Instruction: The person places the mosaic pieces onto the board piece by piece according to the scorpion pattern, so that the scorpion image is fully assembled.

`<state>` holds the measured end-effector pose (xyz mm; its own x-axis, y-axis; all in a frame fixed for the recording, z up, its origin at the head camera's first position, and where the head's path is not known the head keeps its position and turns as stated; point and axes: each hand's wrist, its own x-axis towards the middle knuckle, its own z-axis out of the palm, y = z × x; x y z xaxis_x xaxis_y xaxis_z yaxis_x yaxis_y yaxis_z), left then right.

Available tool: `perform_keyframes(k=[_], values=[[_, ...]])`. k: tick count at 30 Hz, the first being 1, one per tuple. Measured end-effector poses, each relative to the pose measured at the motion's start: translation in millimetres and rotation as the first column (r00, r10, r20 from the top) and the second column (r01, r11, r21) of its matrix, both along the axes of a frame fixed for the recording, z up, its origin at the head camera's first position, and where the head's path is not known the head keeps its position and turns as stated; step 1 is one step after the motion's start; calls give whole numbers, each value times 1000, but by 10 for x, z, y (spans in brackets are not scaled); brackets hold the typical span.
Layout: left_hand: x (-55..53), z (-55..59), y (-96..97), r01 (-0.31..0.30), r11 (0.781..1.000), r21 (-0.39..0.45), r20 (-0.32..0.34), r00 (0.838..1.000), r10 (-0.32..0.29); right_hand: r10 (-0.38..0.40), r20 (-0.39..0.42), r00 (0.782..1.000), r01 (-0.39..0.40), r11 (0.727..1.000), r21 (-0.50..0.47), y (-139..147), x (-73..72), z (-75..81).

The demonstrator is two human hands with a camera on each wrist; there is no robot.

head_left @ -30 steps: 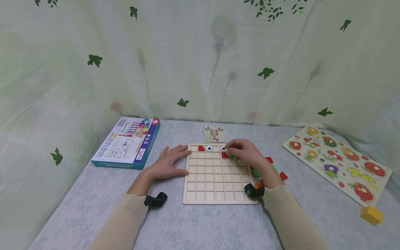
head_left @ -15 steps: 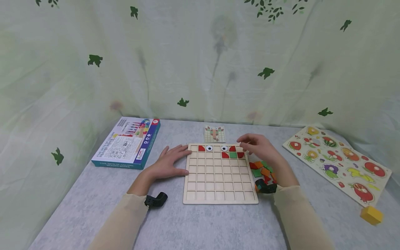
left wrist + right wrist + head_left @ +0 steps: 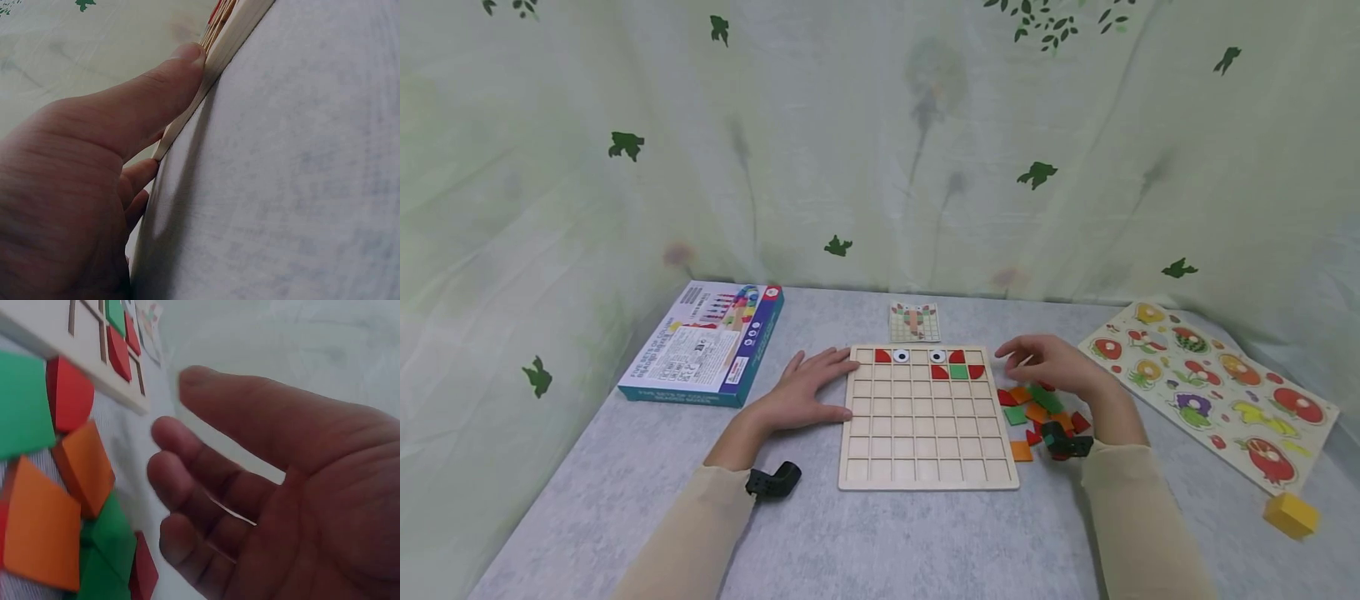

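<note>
A wooden grid board (image 3: pixel 925 425) lies flat on the table. In its upper rows sit two round eye pieces (image 3: pixel 937 356), several red rounded pieces (image 3: pixel 976 372) and one green square (image 3: pixel 958 372). My left hand (image 3: pixel 801 392) rests at the board's left edge, thumb and fingertips touching the side, as the left wrist view also shows. Right of the board, my right hand (image 3: pixel 1052 364) hovers with loosely bent fingers and nothing between them. Beneath and in front of it lies a pile of loose red, green and orange pieces (image 3: pixel 1037 412), seen close in the right wrist view.
Behind the board lies a small pattern card (image 3: pixel 914 322). A flat box (image 3: pixel 703 346) sits at the left. On the right are a fruit puzzle board (image 3: pixel 1210 387) and a yellow block (image 3: pixel 1291 516). A patterned curtain (image 3: pixel 880 150) hangs along the back.
My right hand has let go of the pieces on the board and moved right, off it, uncovering red pieces beside the green square and more of the pile. My left hand stays put.
</note>
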<state>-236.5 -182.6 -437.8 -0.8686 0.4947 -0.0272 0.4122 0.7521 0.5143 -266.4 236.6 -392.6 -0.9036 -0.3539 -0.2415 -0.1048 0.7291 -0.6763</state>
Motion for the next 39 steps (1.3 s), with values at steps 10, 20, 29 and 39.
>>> perform_keyframes(k=[10,20,29,39], values=[[6,-6,-6,-1,1000,8,3,1000,1,44,32,999,-46,998,52,215,12,-82],[-4,-9,8,-5,1000,11,11,1000,5,72,27,997,-74,992,100,215,10,-132],[-9,-10,11,-4,1000,3,1,1000,4,63,29,998,-66,994,90,204,9,-131],[-12,-15,1,-8,1000,2,12,1000,8,13,38,999,-17,994,109,162,-10,-156]])
